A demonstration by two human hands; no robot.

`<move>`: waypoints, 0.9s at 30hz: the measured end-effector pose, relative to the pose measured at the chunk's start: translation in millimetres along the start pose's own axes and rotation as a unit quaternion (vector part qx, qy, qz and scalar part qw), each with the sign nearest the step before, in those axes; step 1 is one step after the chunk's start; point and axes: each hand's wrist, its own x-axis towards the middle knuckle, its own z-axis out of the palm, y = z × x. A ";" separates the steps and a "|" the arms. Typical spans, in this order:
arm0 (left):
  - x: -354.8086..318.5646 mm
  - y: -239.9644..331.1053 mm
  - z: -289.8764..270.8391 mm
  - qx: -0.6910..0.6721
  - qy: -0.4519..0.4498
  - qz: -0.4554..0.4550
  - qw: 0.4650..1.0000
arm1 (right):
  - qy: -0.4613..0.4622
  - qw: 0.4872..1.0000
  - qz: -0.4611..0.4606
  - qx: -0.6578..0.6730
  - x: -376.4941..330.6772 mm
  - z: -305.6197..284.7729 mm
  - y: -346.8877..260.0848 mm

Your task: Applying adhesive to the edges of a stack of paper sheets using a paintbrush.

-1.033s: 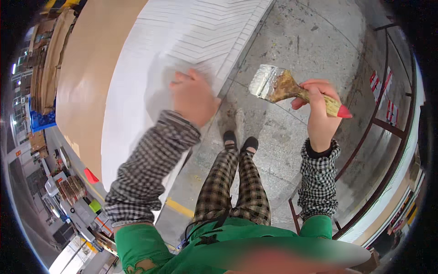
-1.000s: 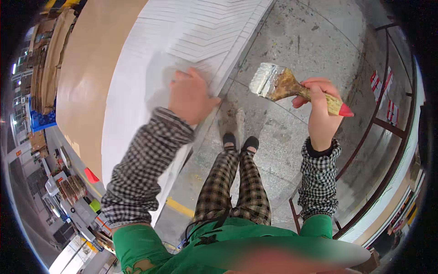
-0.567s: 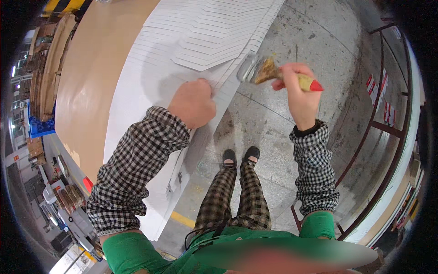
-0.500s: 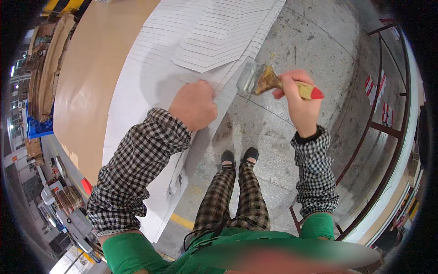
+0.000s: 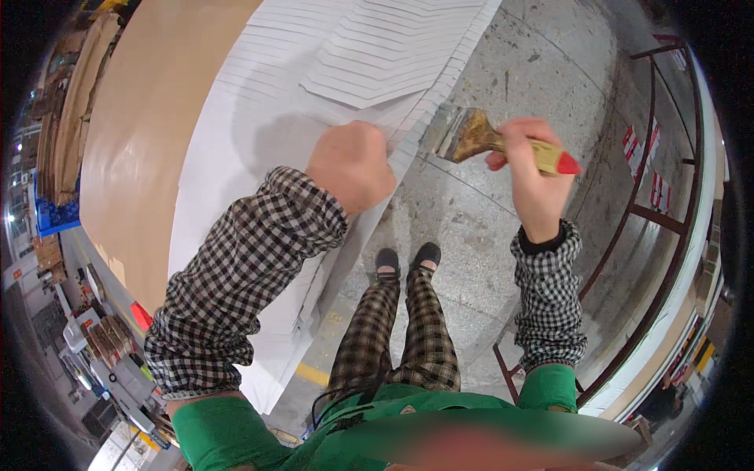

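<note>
A wide flat paintbrush [image 5: 491, 141] is gripped by its wooden, red-tipped handle in my right hand [image 5: 534, 153]. Its stained bristles point left, by the right edge of fanned white paper sheets [image 5: 228, 157]. They look blurred, and I cannot tell whether they touch the paper. Closed with knuckles up, my left hand [image 5: 351, 166] rests at the same edge; its fingertips, and anything pinched in them, are hidden. Ahead of it, a smaller batch of sheets [image 5: 377, 59] lies on top, its edges stepped in angled rows.
A brown board [image 5: 141, 133] extends under the paper on the left, with stacked cardboard [image 5: 67, 118] beyond. To the right stands a dark metal rail frame [image 5: 660, 220] with red-and-white markers. My feet are on the grey concrete floor [image 5: 463, 228] between them.
My right hand and the brush have shifted slightly right. The left hand has moved a little right and away from me along the paper edge, still closed.
</note>
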 end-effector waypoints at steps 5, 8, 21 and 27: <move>-1.7 4.4 -3.3 0.002 -0.013 -0.011 1.000 | -0.008 1.000 -0.023 -0.018 -19.3 4.1 0.0; 0.6 9.1 -5.8 0.012 -0.028 -0.018 0.999 | -0.028 1.000 0.003 0.001 -30.9 9.7 -14.9; 5.7 8.0 0.0 0.017 -0.014 -0.011 1.000 | -0.035 0.996 -0.029 -0.078 -53.7 15.2 -11.5; 9.3 4.8 1.4 0.015 0.010 0.027 0.999 | -0.043 0.992 -0.056 -0.100 -59.3 22.2 -17.0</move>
